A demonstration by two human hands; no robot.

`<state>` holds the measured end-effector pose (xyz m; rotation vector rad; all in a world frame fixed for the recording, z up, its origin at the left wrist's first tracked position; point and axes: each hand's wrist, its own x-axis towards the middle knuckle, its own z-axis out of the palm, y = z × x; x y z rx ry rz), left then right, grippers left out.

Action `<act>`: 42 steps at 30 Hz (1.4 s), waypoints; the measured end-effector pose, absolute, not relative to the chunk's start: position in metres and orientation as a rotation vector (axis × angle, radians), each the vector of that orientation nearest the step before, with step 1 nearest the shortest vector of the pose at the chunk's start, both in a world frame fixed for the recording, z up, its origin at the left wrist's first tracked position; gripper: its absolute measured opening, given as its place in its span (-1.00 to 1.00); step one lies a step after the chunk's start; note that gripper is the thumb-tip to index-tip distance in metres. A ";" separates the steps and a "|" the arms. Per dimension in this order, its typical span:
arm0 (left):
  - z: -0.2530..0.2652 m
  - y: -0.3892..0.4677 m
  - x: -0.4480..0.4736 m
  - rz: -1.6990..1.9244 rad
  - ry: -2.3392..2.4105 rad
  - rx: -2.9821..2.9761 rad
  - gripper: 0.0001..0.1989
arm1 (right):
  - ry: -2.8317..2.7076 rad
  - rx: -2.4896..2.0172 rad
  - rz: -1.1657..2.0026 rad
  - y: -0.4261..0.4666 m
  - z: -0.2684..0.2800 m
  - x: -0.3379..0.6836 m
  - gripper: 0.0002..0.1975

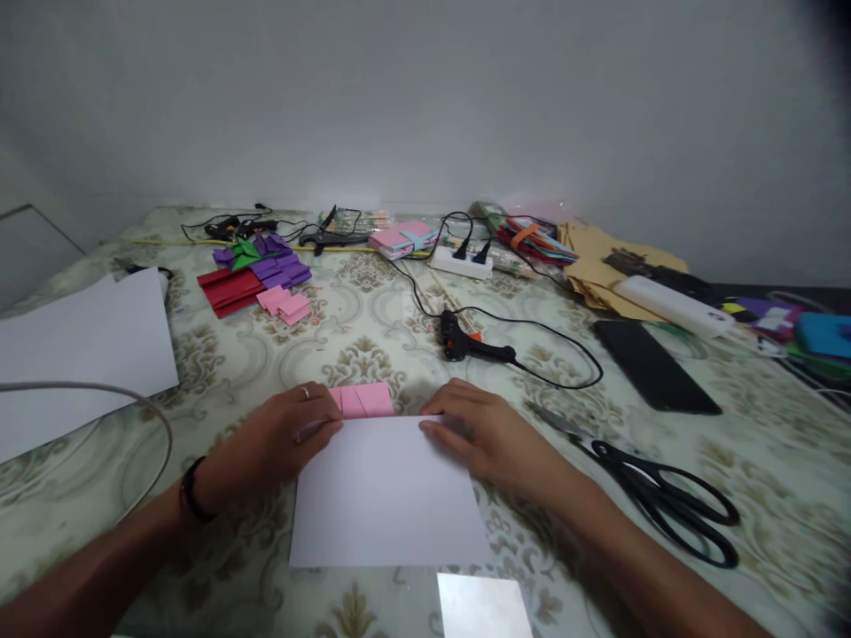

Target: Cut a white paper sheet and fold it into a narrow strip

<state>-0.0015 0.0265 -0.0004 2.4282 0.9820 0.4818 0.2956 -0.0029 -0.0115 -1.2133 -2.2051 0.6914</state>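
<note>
A white sheet of paper (389,496) lies in front of me, its far edge between both hands. My left hand (292,425), with a ring and a dark wristband, pinches the sheet's far left corner. At the far right corner, my right hand (485,430) grips the same edge between thumb and fingers. Just behind that edge is a folded pink paper strip (363,400), partly hidden by my left hand. Black-handled scissors (655,492) rest to the right of my right hand. A small white paper piece (484,607) lies nearest to me.
A black glue gun (475,341) with a looping cord stands beyond my hands. On the right is a black phone (655,365). Large white sheets (86,346) cover the left side. Folded coloured papers (256,275), a power strip (462,261) and brown paper (612,252) line the back.
</note>
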 end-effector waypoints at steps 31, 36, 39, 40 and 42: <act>0.021 0.042 -0.022 0.488 0.864 2.047 -0.73 | -2.186 -1.043 1.025 0.000 0.002 0.303 -0.76; 0.023 0.050 -0.030 0.501 0.955 1.986 -0.70 | -2.214 -1.131 1.061 0.007 0.003 0.318 -0.79; 0.023 0.050 -0.028 0.482 0.965 2.028 -0.70 | -2.176 -1.226 1.017 0.009 0.002 0.320 -0.79; 0.022 0.049 -0.027 0.470 0.963 2.044 -0.70 | -2.141 -1.269 0.979 0.010 0.001 0.319 -0.79; 0.020 0.046 -0.024 0.438 0.953 2.069 -0.72 | -2.065 -1.323 0.902 0.009 -0.001 0.314 -0.80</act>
